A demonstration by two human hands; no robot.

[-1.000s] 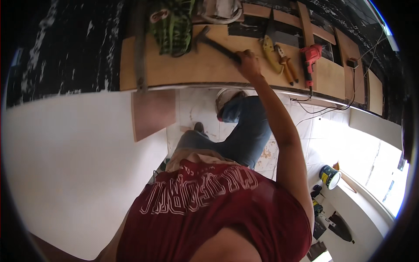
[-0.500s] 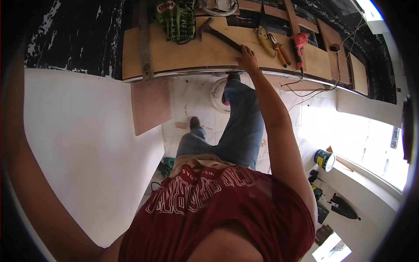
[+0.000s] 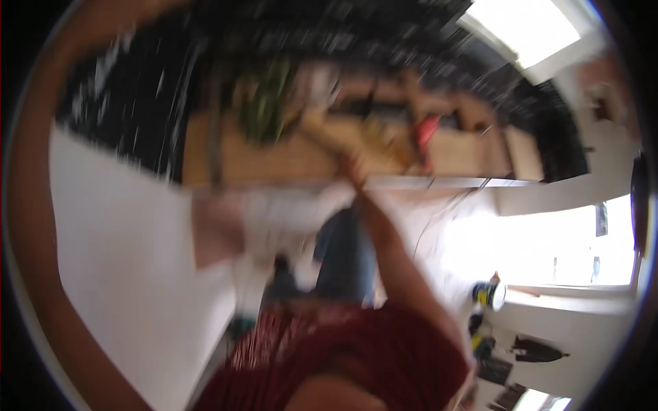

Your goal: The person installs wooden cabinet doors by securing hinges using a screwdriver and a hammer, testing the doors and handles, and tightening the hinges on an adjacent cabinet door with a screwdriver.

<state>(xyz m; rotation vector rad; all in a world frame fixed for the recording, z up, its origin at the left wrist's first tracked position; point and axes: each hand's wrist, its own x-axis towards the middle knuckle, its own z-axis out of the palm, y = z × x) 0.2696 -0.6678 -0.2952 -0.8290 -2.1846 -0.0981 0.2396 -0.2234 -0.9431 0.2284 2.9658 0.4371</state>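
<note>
My right hand [image 3: 351, 168] is at the near edge of the wooden worktop [image 3: 253, 163], closed on the handle end of a hammer [image 3: 321, 135]. The hammer lies slantwise, its head toward the far left. Motion smears the view, so the fingers are not sharp. My left arm rises along the left rim, and the left hand [image 3: 147, 9] is a blur at the top edge by the black wall; its fingers cannot be made out. Right of the hammer lie yellow-handled tools, including pliers [image 3: 396, 152], and a red power tool [image 3: 426, 133].
A green bag-like item [image 3: 266, 103] sits at the back left of the worktop, beside a long flat metal bar [image 3: 215, 130]. Wood strips lie along the back. A cable hangs off the front edge. A paint bucket [image 3: 491, 295] stands by the bright window at right.
The whole view has swung, so the worktop now sits lower. My left arm has come up to the black wall at the upper left. My right hand stays at the hammer's handle.
</note>
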